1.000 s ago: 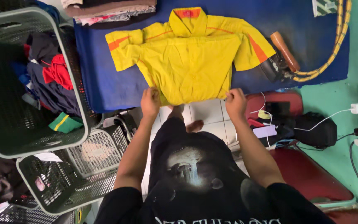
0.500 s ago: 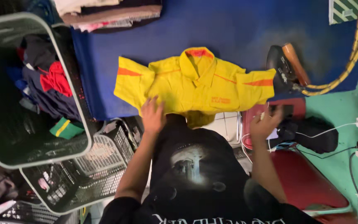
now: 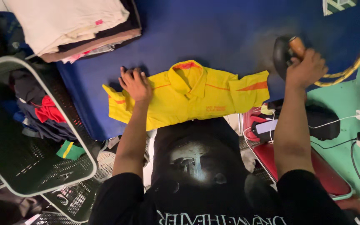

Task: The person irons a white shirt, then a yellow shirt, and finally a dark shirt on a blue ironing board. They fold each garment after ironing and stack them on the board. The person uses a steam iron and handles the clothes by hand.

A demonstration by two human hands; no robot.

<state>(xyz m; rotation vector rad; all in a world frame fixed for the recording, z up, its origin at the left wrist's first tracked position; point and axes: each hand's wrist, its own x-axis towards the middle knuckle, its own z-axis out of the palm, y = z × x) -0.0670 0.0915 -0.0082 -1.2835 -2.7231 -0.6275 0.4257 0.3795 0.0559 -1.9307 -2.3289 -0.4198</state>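
1. My left hand (image 3: 136, 85) presses flat, fingers spread, on the folded yellow shirt (image 3: 190, 98) on the blue ironing mat (image 3: 213, 33).
2. My right hand (image 3: 306, 68) grips the iron (image 3: 286, 52) handle, right of the shirt.
3. Risk, I judge: the shirt may creep under the iron and crease.

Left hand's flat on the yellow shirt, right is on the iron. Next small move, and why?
Probably lift the iron and bring it onto the yellow shirt. The right hand grips its handle off to the side on the blue mat, while the left hand presses the folded shirt flat near its shoulder.
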